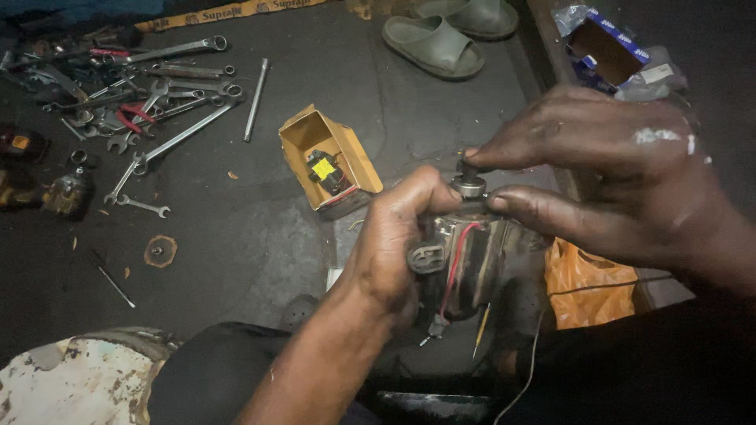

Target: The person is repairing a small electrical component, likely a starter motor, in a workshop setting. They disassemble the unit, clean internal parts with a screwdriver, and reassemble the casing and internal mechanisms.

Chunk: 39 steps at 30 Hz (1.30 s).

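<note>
Beside an open yellow carton (331,157), left hand (394,236) gripping motor part (465,260), right hand (606,173) fingers pinching its round cap (469,186).

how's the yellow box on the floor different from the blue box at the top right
The yellow box is plain cardboard colour, while the blue box is blue with white print. The yellow box lies alone on the dark floor with a small black and yellow part inside; the blue box sits among crumpled plastic wrapping, and nothing shows inside it. Both are small, open cardboard cartons.
</note>
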### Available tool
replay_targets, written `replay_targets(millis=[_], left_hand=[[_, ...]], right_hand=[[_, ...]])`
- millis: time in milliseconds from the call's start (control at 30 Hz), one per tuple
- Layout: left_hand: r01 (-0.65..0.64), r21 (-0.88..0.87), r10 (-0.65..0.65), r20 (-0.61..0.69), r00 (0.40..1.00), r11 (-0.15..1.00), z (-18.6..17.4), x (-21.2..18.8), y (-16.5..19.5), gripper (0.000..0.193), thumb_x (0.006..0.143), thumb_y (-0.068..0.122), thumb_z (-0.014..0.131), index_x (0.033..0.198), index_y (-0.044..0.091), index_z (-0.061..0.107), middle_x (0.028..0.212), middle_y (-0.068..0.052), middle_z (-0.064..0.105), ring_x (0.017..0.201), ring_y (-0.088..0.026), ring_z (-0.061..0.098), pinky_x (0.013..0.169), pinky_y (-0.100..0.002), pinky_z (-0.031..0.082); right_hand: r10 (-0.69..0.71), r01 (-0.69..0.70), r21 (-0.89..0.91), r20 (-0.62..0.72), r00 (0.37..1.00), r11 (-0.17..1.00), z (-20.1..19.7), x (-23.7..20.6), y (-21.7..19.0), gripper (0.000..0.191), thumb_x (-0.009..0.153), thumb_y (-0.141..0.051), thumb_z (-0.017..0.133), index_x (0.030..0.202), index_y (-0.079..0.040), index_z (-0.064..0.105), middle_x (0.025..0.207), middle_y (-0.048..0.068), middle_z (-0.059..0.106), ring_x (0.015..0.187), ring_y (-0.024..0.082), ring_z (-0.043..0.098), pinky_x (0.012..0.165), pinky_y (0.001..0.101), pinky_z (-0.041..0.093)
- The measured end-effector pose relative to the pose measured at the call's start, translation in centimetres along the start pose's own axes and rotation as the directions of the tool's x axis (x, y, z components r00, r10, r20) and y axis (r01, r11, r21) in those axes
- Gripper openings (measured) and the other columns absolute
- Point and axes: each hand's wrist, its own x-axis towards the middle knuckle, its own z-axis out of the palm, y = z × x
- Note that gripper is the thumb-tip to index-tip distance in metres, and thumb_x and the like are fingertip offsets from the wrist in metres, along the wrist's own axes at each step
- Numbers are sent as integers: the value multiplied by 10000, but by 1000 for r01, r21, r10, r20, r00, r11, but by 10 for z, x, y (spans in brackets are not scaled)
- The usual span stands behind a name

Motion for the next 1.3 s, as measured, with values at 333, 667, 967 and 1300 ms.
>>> replay_targets(millis=[333, 667, 967, 1300], left_hand=[[38, -16, -38, -45, 998, 999, 7, -7, 8, 307, 849, 268, 547, 938, -4, 660, 755, -109, 683, 547, -168, 628, 487, -310, 514], [18, -21, -18, -40, 999, 1000, -1, -3, 5, 288, 837, 254, 538, 914, 9, 668, 751, -116, 691, 550, -184, 627, 480, -325, 507], [-150, 234, 179, -109, 978, 961, -6, 8, -7, 290, 879, 315, 610, 905, 29, 646, 801, -52, 633, 686, -154, 547, 625, -328, 459], [-142, 241, 158, -50, 986, 960, 6, -5, 14, 532, 868, 561, 634, 995, 48, 690, 875, -133, 703, 746, -207, 689, 635, -338, 569]], right_hand=[[55, -56, 78, 15, 998, 995, 2, 2, -2, 315, 859, -172, 775, 1154, -82, 708, 1088, 70, 772, 1064, 182, 759, 904, 336, 634], [66, -70, 151, 34, 997, 986, 5, 0, -4, 326, 872, -166, 754, 1181, -82, 693, 1122, 80, 764, 1108, 193, 754, 932, 347, 599], [158, -143, 153, -95, 983, 978, 2, -3, -7, 378, 980, -44, 627, 1348, 14, 563, 1144, 147, 721, 1073, 226, 759, 915, 357, 631], [23, -50, -169, -158, 987, 984, 3, 0, -6, 332, 977, -24, 631, 1295, 46, 571, 1103, 226, 688, 1020, 290, 730, 860, 386, 629]])
